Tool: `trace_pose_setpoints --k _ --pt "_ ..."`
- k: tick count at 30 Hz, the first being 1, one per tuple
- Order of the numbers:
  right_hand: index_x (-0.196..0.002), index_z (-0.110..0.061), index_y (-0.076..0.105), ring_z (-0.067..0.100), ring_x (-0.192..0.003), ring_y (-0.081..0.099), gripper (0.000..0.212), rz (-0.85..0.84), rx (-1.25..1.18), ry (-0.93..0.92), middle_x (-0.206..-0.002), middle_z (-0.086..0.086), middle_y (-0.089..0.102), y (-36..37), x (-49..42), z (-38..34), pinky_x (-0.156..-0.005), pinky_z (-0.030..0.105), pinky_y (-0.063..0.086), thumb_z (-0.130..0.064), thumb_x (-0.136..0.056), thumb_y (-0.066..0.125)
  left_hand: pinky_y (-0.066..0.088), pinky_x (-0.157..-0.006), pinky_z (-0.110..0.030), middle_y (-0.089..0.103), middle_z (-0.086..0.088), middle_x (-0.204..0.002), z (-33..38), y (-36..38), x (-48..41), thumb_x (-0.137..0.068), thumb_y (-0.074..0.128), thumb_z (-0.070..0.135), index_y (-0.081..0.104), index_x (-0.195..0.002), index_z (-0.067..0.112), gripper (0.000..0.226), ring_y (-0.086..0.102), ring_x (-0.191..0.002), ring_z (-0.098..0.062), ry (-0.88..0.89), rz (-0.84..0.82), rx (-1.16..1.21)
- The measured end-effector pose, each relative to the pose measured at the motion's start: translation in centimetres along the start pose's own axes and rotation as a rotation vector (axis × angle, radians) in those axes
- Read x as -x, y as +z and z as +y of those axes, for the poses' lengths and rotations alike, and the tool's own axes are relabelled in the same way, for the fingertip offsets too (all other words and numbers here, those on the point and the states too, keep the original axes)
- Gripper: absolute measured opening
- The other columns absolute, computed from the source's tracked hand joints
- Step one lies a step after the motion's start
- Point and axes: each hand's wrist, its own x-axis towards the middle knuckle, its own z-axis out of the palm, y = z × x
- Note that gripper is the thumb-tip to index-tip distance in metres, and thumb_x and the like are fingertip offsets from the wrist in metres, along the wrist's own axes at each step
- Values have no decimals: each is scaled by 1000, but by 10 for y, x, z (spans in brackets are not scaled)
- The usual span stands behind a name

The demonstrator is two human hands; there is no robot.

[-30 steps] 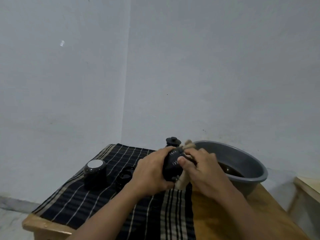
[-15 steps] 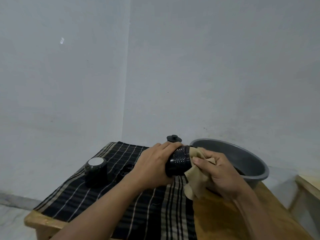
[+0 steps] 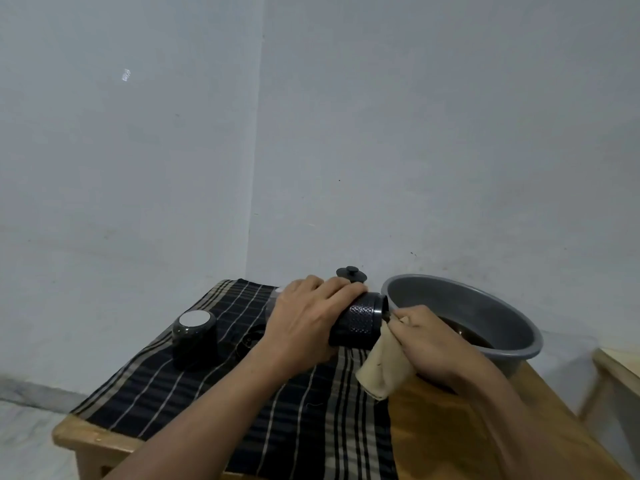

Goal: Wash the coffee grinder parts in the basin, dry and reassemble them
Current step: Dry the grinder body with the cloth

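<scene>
Lower centre of frame: left hand (image 3: 311, 317) wraps grinder body (image 3: 360, 320), held sideways over desk (image 3: 450, 445) beside basin (image 3: 485, 306). Right hand (image 3: 426, 337) pinches cloth (image 3: 384, 372) at body's end. Drying likely midway; lid (image 3: 351, 273) and cup (image 3: 195, 336) sit apart, reassembly left.

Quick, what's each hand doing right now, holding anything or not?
Left hand: closed, gripping the black grinder body, which is held sideways.
Right hand: closed, holding the beige cloth at the body's end.
</scene>
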Motion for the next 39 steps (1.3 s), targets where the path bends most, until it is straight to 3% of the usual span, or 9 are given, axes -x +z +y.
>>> trace_pose_setpoints --k 7,9,11,15,20,26,30,34,39 --pt "-67 -8 65 26 -68 50 41 -113 -468 -61 -73 15 59 -9 6 14 -68 38 41 -24 -103 52 54 -85 -36 56 16 -130 14 15 11 -64 84 51 34 -144 40 95 59 -101 -13 -171 -163 155" --pt "-91 -10 77 22 -79 64 32 12 -530 -138 -91 16 73 -4 6 10 -74 29 50 -23 -104 51 54 -87 -38 56 16 -132 12 7 2 -65 83 55 31 -145 41 97 60 -105 -14 -180 -203 197" --pt "-101 -18 75 15 -88 64 24 224 -363 -204 -97 7 71 7 2 9 -77 16 48 -17 -104 52 52 -91 -38 55 15 -133 5 0 -8 -65 83 55 30 -147 40 98 59 -110 -15 -151 -280 207" --pt "-88 -36 58 9 -92 50 30 330 268 -178 -89 -12 56 19 -12 14 -92 35 30 -16 -104 43 50 -83 -33 57 16 -127 -2 -10 -17 -66 82 47 32 -146 41 94 60 -106 -15 -134 -288 91" --pt "-89 -9 71 15 -75 60 31 161 -333 -64 -84 12 70 15 -12 18 -72 35 46 -20 -105 47 53 -86 -39 56 17 -128 -4 -2 -6 -65 81 52 32 -142 44 92 61 -108 -17 -296 -305 131" --pt "-89 -9 67 24 -78 64 32 201 -225 128 -84 11 69 38 -11 44 -79 44 53 -29 -104 47 56 -84 -33 64 17 -110 -4 8 10 -57 87 54 48 -127 35 82 65 -100 -9 -681 -346 533" --pt "-100 -32 66 7 -95 60 16 -4 193 229 -96 -12 67 47 -6 49 -104 44 42 -46 -96 58 61 -70 -36 72 -7 -109 -6 -6 1 -76 86 46 55 -125 15 66 75 -87 -21 -1191 -307 1287" --pt "-142 -42 42 1 -122 48 64 166 161 -111 -134 -19 48 51 -6 25 -109 33 42 -46 -86 74 55 -55 -31 71 -14 -74 -10 -23 -7 -93 58 43 66 -102 3 43 67 -56 -27 -1477 -366 1614" --pt "-149 -49 30 -8 -137 35 87 57 -41 -495 -149 -29 33 62 -34 -9 -112 23 35 -43 -79 82 50 -59 -33 65 -13 -64 -25 -33 -15 -90 41 32 59 -81 6 33 62 -54 -26 -1513 -348 1731"
